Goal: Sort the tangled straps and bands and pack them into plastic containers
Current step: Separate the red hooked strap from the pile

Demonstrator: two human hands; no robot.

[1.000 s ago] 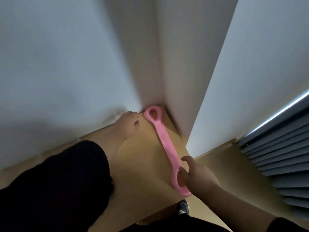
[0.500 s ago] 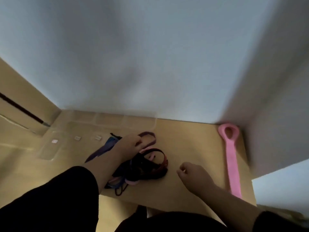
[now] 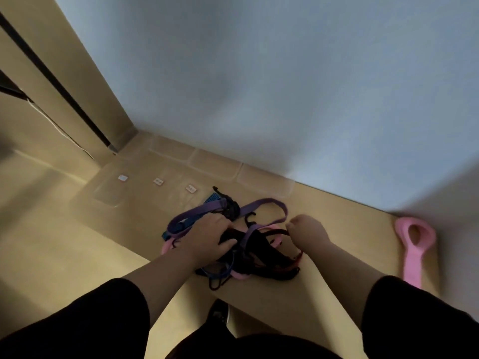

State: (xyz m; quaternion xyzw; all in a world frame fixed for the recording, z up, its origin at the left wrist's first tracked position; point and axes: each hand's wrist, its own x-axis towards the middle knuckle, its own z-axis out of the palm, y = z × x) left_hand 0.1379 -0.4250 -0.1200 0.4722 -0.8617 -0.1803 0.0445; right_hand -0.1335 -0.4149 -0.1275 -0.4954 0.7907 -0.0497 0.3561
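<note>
The tangled heap of straps and bands [image 3: 248,244] lies on the wooden tabletop [image 3: 344,229], near its front edge. The left hand [image 3: 210,240] grips black strands on the heap's left side, fingers curled around them. The right hand [image 3: 307,231] pinches a thin dark strap at the heap's right side. Clear plastic containers [image 3: 207,164] stand behind the heap against the wall. A pink loop band [image 3: 414,244] lies well apart at the right.
</note>
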